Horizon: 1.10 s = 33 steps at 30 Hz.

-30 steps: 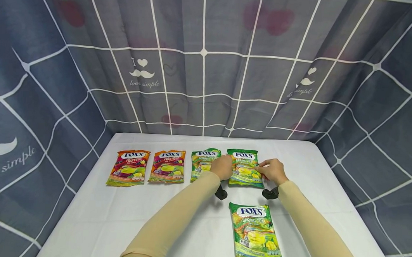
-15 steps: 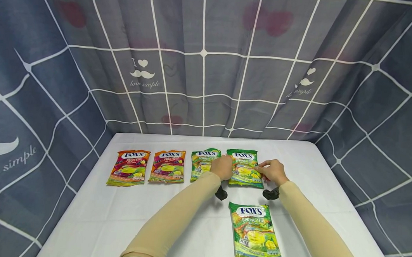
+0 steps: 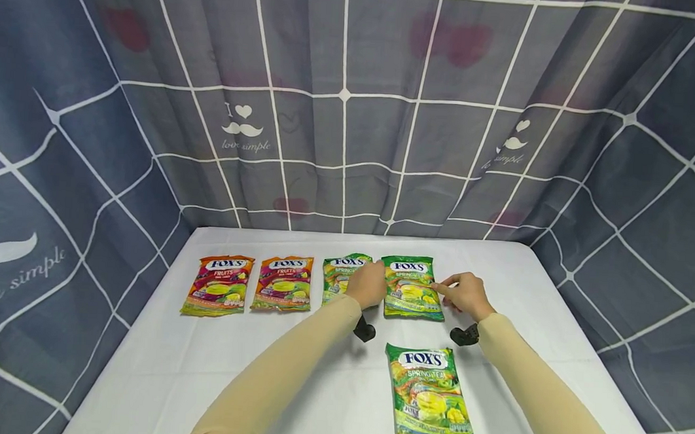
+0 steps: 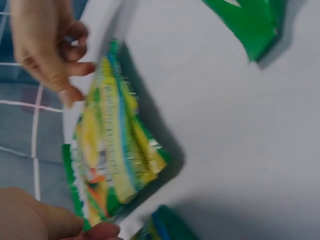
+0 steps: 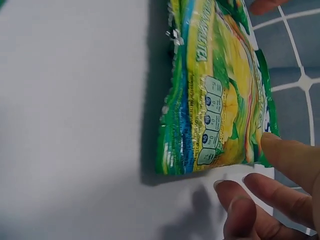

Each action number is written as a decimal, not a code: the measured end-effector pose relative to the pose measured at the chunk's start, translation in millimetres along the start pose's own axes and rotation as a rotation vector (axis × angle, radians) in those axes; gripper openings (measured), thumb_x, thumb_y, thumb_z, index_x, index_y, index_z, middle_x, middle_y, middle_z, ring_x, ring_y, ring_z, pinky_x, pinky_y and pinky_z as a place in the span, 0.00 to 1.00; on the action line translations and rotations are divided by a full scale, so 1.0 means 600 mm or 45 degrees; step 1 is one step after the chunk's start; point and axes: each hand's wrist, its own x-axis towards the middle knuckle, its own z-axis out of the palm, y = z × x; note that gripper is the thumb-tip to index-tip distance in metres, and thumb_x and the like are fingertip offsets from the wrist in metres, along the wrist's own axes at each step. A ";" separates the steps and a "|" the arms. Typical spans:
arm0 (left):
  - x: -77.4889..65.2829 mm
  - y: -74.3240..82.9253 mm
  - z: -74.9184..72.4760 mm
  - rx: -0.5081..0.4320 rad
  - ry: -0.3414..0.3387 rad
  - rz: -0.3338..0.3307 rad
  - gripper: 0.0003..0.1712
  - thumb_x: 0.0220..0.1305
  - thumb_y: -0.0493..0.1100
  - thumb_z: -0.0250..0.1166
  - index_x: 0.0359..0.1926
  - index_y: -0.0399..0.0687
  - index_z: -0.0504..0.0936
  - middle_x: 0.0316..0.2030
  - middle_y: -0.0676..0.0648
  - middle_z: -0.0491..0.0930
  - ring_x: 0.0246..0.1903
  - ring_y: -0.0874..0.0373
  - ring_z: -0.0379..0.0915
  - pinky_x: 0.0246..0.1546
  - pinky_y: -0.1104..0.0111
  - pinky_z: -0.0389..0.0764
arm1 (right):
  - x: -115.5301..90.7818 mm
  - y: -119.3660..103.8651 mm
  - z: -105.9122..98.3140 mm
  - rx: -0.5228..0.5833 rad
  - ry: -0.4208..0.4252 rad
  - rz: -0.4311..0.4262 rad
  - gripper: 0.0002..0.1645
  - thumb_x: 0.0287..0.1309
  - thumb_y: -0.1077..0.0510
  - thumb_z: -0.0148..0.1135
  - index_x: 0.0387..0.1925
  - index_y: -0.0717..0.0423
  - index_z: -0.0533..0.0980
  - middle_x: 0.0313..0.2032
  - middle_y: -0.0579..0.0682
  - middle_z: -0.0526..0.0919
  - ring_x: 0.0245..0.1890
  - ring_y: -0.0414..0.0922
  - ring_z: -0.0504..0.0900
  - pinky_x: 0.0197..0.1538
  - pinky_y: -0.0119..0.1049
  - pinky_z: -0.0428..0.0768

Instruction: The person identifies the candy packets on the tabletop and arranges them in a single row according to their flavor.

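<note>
Between the hands lies a green Fox's Spring Tea candy bag (image 3: 411, 292), flat on the white table in the back row. My left hand (image 3: 367, 285) is at its left edge, fingers loosely bent, partly covering another green candy bag (image 3: 337, 275). The left wrist view shows left fingers (image 4: 60, 222) beside the bag's end. My right hand (image 3: 464, 294) is at the right edge. In the right wrist view, the right fingers (image 5: 290, 155) are spread, one fingertip at the bag's edge, the others off it.
Two orange-red Fox's Fruits candy bags, the outer (image 3: 219, 285) and inner (image 3: 283, 284), lie left in the same row. Another green Spring Tea bag (image 3: 430, 397) lies nearer on the white table (image 3: 198, 366). A grey checked curtain (image 3: 305, 129) stands around the back and sides.
My left hand has shifted slightly left, off the bag's edge. My right hand has moved a little right. The bags keep their places; the head view has tilted slightly.
</note>
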 end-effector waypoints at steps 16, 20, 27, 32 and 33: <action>-0.083 -0.009 -0.053 -0.400 -0.248 0.125 0.06 0.79 0.37 0.67 0.48 0.38 0.86 0.27 0.47 0.87 0.22 0.55 0.83 0.27 0.68 0.77 | -0.090 -0.007 -0.036 -0.084 -0.128 -0.131 0.22 0.72 0.49 0.74 0.48 0.68 0.85 0.28 0.56 0.88 0.23 0.52 0.83 0.23 0.39 0.77; -0.107 -0.006 -0.058 -0.519 -0.343 0.146 0.06 0.79 0.36 0.67 0.47 0.35 0.85 0.29 0.42 0.90 0.28 0.42 0.88 0.23 0.69 0.77 | -0.117 -0.009 -0.037 -0.067 -0.156 -0.157 0.21 0.72 0.49 0.74 0.48 0.66 0.86 0.29 0.54 0.89 0.23 0.54 0.84 0.22 0.40 0.77; -0.149 -0.016 -0.052 -0.672 -0.498 0.090 0.07 0.79 0.40 0.68 0.44 0.38 0.84 0.29 0.42 0.90 0.29 0.41 0.89 0.28 0.56 0.88 | -0.160 -0.002 -0.024 -0.027 -0.212 -0.163 0.21 0.70 0.47 0.76 0.48 0.63 0.87 0.27 0.52 0.88 0.20 0.53 0.81 0.21 0.40 0.75; -0.179 -0.021 -0.038 -0.761 -0.577 0.038 0.08 0.78 0.41 0.70 0.42 0.41 0.83 0.30 0.41 0.90 0.27 0.42 0.87 0.26 0.58 0.86 | -0.183 0.010 -0.020 -0.054 -0.254 -0.119 0.21 0.68 0.46 0.78 0.45 0.61 0.87 0.25 0.51 0.86 0.18 0.48 0.77 0.21 0.40 0.77; -0.184 -0.021 -0.035 -0.775 -0.587 0.030 0.08 0.78 0.42 0.71 0.41 0.41 0.83 0.30 0.41 0.90 0.27 0.42 0.87 0.25 0.60 0.85 | -0.187 0.012 -0.021 -0.061 -0.260 -0.111 0.21 0.68 0.46 0.78 0.44 0.61 0.87 0.25 0.50 0.86 0.18 0.47 0.77 0.21 0.41 0.77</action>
